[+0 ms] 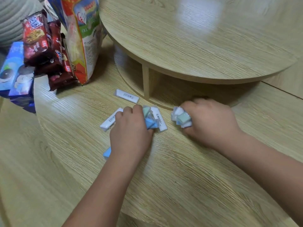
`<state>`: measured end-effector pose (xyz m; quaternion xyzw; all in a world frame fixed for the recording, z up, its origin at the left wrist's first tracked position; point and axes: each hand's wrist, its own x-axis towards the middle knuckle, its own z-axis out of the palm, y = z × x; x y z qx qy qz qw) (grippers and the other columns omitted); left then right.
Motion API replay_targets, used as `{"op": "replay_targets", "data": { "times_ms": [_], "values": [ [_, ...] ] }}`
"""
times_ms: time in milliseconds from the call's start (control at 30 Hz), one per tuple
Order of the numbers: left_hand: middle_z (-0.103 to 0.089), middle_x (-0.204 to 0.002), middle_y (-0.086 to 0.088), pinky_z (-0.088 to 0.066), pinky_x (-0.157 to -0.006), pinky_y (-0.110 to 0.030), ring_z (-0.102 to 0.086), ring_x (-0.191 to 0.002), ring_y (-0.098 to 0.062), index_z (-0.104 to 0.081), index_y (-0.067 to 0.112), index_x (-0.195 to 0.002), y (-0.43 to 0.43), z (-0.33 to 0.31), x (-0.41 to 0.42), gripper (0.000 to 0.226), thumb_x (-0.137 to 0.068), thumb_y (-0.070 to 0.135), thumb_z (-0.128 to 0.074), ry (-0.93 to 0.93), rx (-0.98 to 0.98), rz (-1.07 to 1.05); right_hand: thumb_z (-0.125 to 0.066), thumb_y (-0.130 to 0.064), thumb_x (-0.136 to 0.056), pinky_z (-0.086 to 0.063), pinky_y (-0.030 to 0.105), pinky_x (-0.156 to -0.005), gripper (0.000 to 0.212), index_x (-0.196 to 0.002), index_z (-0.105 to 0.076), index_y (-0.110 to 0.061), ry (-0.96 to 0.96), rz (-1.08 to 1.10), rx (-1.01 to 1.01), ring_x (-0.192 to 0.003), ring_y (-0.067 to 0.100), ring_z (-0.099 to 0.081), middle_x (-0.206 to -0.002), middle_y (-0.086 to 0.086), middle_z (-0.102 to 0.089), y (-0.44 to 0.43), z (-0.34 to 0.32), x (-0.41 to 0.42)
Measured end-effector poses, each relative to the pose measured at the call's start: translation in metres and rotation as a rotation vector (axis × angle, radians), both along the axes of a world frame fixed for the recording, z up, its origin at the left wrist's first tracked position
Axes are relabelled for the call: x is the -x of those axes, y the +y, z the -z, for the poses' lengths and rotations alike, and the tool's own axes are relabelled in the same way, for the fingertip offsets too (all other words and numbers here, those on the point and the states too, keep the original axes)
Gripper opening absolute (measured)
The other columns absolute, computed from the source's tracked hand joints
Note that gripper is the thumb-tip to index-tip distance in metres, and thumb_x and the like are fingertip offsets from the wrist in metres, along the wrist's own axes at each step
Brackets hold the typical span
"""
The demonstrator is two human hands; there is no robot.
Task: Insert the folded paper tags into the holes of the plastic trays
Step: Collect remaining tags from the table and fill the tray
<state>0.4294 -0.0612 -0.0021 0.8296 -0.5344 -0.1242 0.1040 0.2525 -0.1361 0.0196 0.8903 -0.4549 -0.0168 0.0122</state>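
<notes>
White trays [127, 95] — three; tags [182, 119] — two bunches.

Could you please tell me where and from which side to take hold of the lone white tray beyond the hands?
Pinch the tray across its two long edges near the middle, coming from above. It lies flat, long and narrow, apart from everything else, so the short span likely suits finger and thumb.

Soft, even indoor light; a white glare patch [199, 15] sits on the far raised tabletop [213, 46] (smeared by motion blur), and edges bend from wide-angle distortion.
</notes>
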Motion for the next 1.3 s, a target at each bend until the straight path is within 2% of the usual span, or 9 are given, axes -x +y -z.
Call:
{"op": "replay_targets", "data": {
  "times_ms": [167,233,467,667,833,900,967,1100,1300],
  "values": [
    [-0.050,-0.093,-0.001,-0.033,-0.065,-0.036,-0.049,-0.106,-0.029,-0.045,0.021,-0.097,-0.005,-0.006,0.000,0.024,-0.086,0.033,-0.063,0.057,-0.030,0.018,-0.039,-0.058,-0.077,-0.032,0.024,-0.050,0.040,-0.092,-0.059,-0.027,-0.012,-0.022,-0.006,-0.082,0.020,-0.054,-0.089,-0.006,-0.055,0.015,0.005,0.001],
    [-0.043,-0.086,0.003,-0.033,-0.063,-0.034,-0.050,-0.104,-0.028,-0.040,0.021,-0.092,-0.003,-0.009,-0.004,0.026,-0.085,0.034,-0.062,0.061,-0.022,0.017,-0.043,-0.059,-0.077,-0.032,0.025,-0.051,0.038,-0.093,-0.057,-0.028,0.010,-0.014,-0.022,-0.084,0.018,-0.053,-0.090,-0.007,-0.056,0.015,0.003,0.002],
    [-0.059,-0.106,-0.001,-0.030,-0.061,-0.033,-0.048,-0.107,-0.023,-0.052,0.019,-0.114,0.008,-0.008,-0.005,0.041,-0.084,0.040,-0.069,-0.140,-0.007,0.020,-0.057,-0.056,-0.079,-0.025,0.025,-0.052,0.032,-0.098,-0.057,-0.031,0.153,-0.054,-0.062,-0.079,0.016,-0.053,-0.083,-0.009,-0.044,0.006,-0.006,-0.005],
    [-0.062,-0.100,0.003,-0.031,-0.057,-0.033,-0.046,-0.104,-0.022,-0.049,0.023,-0.113,0.014,-0.009,-0.017,0.035,-0.084,0.035,-0.066,-0.079,0.063,-0.004,-0.052,-0.059,-0.077,-0.027,0.025,-0.052,0.035,-0.096,-0.056,-0.030,0.205,-0.085,-0.079,-0.076,0.015,-0.055,-0.081,-0.010,-0.043,0.006,-0.010,-0.005],
    [-0.044,-0.078,0.011,-0.031,-0.054,-0.031,-0.043,-0.084,-0.020,-0.051,0.029,-0.107,0.025,-0.016,-0.038,0.030,-0.081,0.027,-0.064,0.126,0.187,-0.100,-0.055,-0.055,-0.072,-0.034,0.025,-0.051,0.027,-0.086,-0.059,-0.032,-0.045,0.093,-0.207,-0.067,0.013,-0.054,-0.074,-0.011,-0.057,0.001,-0.023,-0.020],
    [-0.049,-0.076,0.005,-0.035,-0.053,-0.031,-0.050,-0.081,-0.024,-0.051,0.031,-0.102,0.026,-0.019,-0.053,0.026,-0.079,0.029,-0.063,0.178,0.216,-0.151,-0.061,-0.052,-0.072,-0.034,0.024,-0.049,0.024,-0.080,-0.058,-0.030,-0.122,0.114,-0.233,-0.062,0.012,-0.054,-0.067,-0.010,-0.056,0.000,-0.022,-0.038],
    [-0.053,-0.077,0.002,-0.034,-0.053,-0.031,-0.050,-0.083,-0.025,-0.050,0.030,-0.100,0.024,-0.021,-0.067,0.023,-0.081,0.034,-0.063,0.160,0.219,-0.182,-0.062,-0.049,-0.073,-0.030,0.023,-0.048,0.024,-0.079,-0.053,-0.028,-0.123,0.125,-0.196,-0.058,0.011,-0.048,-0.066,-0.009,-0.052,0.003,-0.019,-0.056],
    [-0.034,-0.072,0.012,-0.024,-0.052,-0.030,-0.037,-0.086,-0.020,-0.052,0.024,-0.108,0.015,-0.016,-0.073,0.029,-0.084,0.033,-0.066,0.009,0.181,-0.182,-0.062,-0.036,-0.077,-0.019,0.023,-0.045,0.023,-0.078,-0.042,-0.025,-0.053,0.185,-0.106,-0.050,0.010,-0.031,-0.062,-0.008,-0.041,0.008,-0.007,-0.076],
    [-0.058,-0.107,0.000,-0.029,-0.057,-0.034,-0.045,-0.104,-0.024,-0.051,0.019,-0.114,0.011,-0.001,-0.060,0.043,-0.082,0.040,-0.070,-0.145,0.092,-0.099,-0.062,-0.040,-0.080,-0.018,0.023,-0.044,0.030,-0.081,-0.038,-0.022,0.047,0.181,-0.026,-0.047,0.011,-0.027,-0.061,-0.008,-0.034,0.016,-0.002,-0.083]
  ]
}}
